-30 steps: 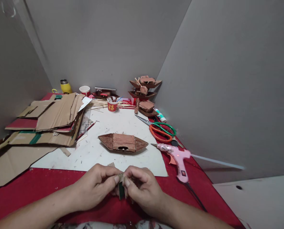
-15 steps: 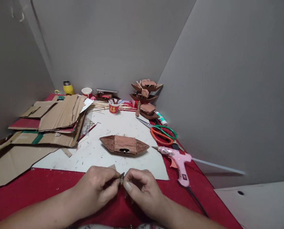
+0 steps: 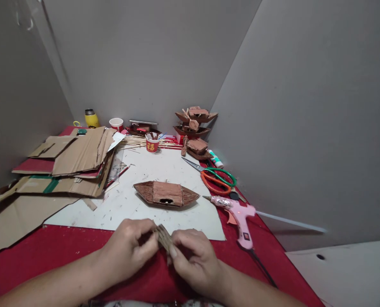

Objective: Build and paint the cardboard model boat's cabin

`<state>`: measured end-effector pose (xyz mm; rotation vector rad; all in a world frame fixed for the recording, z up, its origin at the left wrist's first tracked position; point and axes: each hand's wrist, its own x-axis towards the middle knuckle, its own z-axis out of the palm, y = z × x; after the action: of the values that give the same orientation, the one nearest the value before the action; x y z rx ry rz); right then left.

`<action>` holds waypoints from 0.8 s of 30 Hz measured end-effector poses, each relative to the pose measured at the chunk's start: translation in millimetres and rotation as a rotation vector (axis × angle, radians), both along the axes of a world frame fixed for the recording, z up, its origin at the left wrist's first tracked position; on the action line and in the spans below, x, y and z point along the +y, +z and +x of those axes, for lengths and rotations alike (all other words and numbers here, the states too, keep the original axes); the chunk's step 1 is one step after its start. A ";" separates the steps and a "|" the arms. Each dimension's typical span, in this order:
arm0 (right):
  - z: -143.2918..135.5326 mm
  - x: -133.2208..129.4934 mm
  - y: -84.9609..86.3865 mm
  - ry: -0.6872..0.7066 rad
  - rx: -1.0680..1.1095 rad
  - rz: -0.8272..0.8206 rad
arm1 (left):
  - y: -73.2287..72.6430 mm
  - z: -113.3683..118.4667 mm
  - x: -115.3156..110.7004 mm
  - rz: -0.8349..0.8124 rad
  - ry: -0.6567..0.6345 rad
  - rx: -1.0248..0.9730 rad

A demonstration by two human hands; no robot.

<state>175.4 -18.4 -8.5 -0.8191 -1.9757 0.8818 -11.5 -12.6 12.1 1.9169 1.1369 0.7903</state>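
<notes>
A small piece of brown cardboard [image 3: 164,238] is pinched between my two hands near the table's front edge. My left hand [image 3: 134,245] grips its left end with thumb and fingers. The right end is held by my right hand [image 3: 194,256], thumb on top. Just beyond my hands, a brown model boat [image 3: 167,194] with a reddish roof and a dark opening in its side lies on a white sheet [image 3: 126,215]. To the right of the boat is a pink glue gun [image 3: 241,215], its nozzle pointing left.
Stacked cardboard [image 3: 78,157] covers the left side. Green- and orange-handled scissors [image 3: 215,177] lie right of the boat. Further back stand a red-and-white cup [image 3: 152,143], a yellow bottle [image 3: 91,119], thin sticks and more model boats [image 3: 194,123]. A glue stick sticks out behind the gun.
The cardboard piece has turned and now shows more of its ribbed surface between my hands. My right hand has shifted slightly to the right.
</notes>
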 end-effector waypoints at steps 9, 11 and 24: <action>-0.8 -1.9 10.0 0.061 0.035 0.123 | 6.6 1.9 5.2 -0.499 -0.054 -0.378; 0.2 -2.7 9.2 0.059 0.037 0.135 | 6.0 2.7 5.4 -0.534 -0.080 -0.398; -6.9 -5.5 8.4 0.557 -0.209 0.082 | 16.9 -38.8 46.1 -0.440 0.282 -0.655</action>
<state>168.5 -23.9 0.0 -0.3178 -2.4631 1.0469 -50.3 33.5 28.9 1.0297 1.0514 1.1057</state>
